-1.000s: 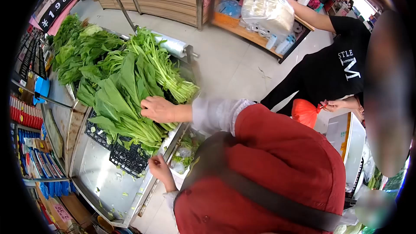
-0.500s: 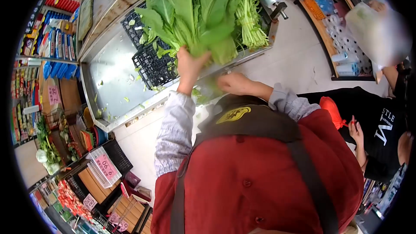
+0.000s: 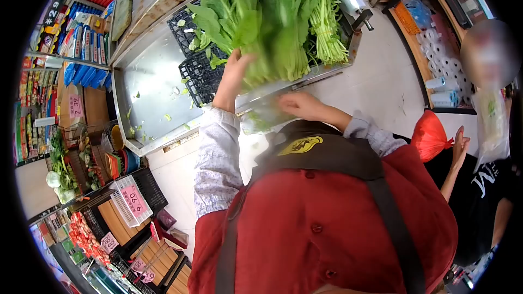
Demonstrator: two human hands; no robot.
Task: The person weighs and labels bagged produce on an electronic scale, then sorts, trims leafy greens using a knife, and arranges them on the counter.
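Observation:
Broad-leaved greens point(image 3: 289, 27) are heaped at the display's front edge, stem ends toward me. At the left of the heap, my left hand point(image 3: 233, 76) is closed around the stems of a bunch, whose leaves are blurred by motion. My right hand point(image 3: 302, 105) is closed in front of my apron, below the stems. Beside its fingertips is a blurred, see-through patch with green in it; what the fingers hold cannot be made out. A bundle of thin-stemmed greens point(image 3: 328, 38) lies to the right of the heap.
Leaf scraps dot the metal display tray point(image 3: 155, 76), and black plastic grates point(image 3: 202, 79) lie in it. At right, a shelf holds rolls point(image 3: 444, 60). A person in black point(image 3: 474, 212) stands there with a red bag point(image 3: 430, 135) and a clear bag point(image 3: 492, 122). Shelves of packets line the left.
The view has shifted, so the display sits further right. My left hand stays at the stems, and the greens there have moved. At right, the other person's clear bag has come lower.

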